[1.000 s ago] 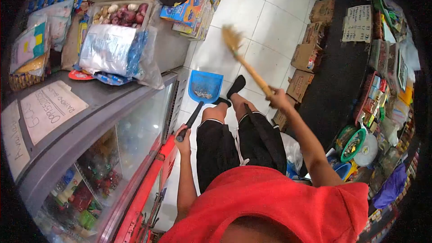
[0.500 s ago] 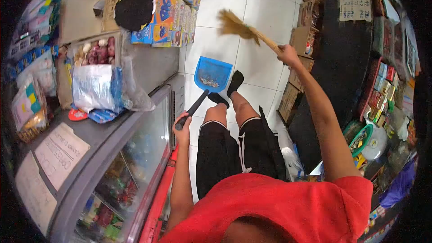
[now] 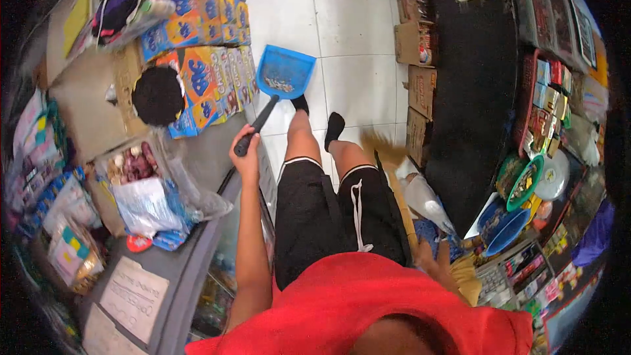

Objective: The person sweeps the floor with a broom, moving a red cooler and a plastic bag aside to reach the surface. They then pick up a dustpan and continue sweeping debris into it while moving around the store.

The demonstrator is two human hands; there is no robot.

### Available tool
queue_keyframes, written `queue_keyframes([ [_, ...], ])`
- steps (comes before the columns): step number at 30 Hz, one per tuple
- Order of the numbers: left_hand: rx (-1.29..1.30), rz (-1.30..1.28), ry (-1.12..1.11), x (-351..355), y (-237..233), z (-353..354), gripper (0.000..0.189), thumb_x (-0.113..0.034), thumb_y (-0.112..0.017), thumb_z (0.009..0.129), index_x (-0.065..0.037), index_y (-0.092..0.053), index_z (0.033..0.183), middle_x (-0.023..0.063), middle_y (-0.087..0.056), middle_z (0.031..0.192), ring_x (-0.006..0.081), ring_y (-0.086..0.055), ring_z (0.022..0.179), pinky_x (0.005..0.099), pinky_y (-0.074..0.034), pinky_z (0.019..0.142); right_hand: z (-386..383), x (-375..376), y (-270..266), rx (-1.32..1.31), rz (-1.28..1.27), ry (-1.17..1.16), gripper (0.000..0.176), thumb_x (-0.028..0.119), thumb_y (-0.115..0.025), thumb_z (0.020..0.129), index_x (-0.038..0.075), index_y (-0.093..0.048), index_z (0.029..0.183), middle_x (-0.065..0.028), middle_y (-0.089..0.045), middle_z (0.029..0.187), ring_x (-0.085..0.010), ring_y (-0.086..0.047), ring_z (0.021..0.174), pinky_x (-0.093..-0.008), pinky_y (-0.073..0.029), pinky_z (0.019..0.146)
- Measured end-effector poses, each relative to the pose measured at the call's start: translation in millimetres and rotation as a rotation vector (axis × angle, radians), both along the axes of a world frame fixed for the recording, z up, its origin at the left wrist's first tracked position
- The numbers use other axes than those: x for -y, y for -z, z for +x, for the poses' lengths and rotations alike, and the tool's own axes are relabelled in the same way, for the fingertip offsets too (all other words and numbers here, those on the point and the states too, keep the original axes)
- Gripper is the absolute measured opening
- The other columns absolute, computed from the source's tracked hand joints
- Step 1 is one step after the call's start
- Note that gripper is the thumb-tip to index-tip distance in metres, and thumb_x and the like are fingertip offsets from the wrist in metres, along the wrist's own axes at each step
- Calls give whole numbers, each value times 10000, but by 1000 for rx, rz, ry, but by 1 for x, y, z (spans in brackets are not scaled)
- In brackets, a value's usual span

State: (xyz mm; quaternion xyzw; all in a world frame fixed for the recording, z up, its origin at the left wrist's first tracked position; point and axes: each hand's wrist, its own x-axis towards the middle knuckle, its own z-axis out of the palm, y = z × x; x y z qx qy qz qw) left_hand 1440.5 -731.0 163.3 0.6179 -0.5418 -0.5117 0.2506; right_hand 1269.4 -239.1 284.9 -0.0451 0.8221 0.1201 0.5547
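My left hand [image 3: 246, 155] is wrapped round the black handle of a blue dustpan [image 3: 303, 66], whose pan is over the floor in front of my feet and has small debris in it. At my right side, the straw broom [image 3: 384, 149] has its bristles beside my right knee and its handle running back along my thigh. My right hand [image 3: 434, 263], blurred and low beside my shorts, is at the rear part of that handle, its fingers partly hidden.
White floor tiles [image 3: 355, 20] lie between a counter with orange-and-blue boxes [image 3: 200, 79] and a dark counter [image 3: 467, 92] with cartons [image 3: 420, 89] beneath. Onions [image 3: 137, 163] and packets are on the left. At right are a green basket [image 3: 526, 183] and a blue basin [image 3: 506, 231].
My right hand has drawn the broom back from the far floor to beside my right leg. My left hand and the dustpan appear farther left and slightly higher in view, as the view has shifted.
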Motion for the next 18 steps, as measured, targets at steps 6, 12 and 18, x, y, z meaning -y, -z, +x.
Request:
queue_keyframes([
  [6, -28, -73, 211, 100, 19, -34, 155, -7, -619, 691, 10, -593, 842, 151, -574, 1019, 212, -526, 981, 297, -385, 861, -31, -42, 241, 81, -39, -254, 191, 136, -516, 721, -43, -579, 705, -156, -581, 714, -282, -551, 544, -402, -462, 582],
  [12, 5, -40, 346, 177, -6, -57, 151, -30, -621, 714, -4, -592, 860, 156, -556, 1059, 223, -516, 1003, 314, -371, 881, -132, 276, 242, -207, -72, 78, 283, 169, -513, 670, -7, -578, 882, -222, -583, 879, -347, -572, 835, -409, -460, 719],
  [18, -28, 57, 368, 231, -3, -68, 140, -10, -602, 712, 5, -586, 851, 159, -559, 1058, 224, -519, 1003, 321, -376, 879, -156, 425, 213, -447, -185, 67, 282, 101, -562, 634, -39, -571, 878, -231, -588, 832, -348, -576, 860, -436, -463, 742],
])
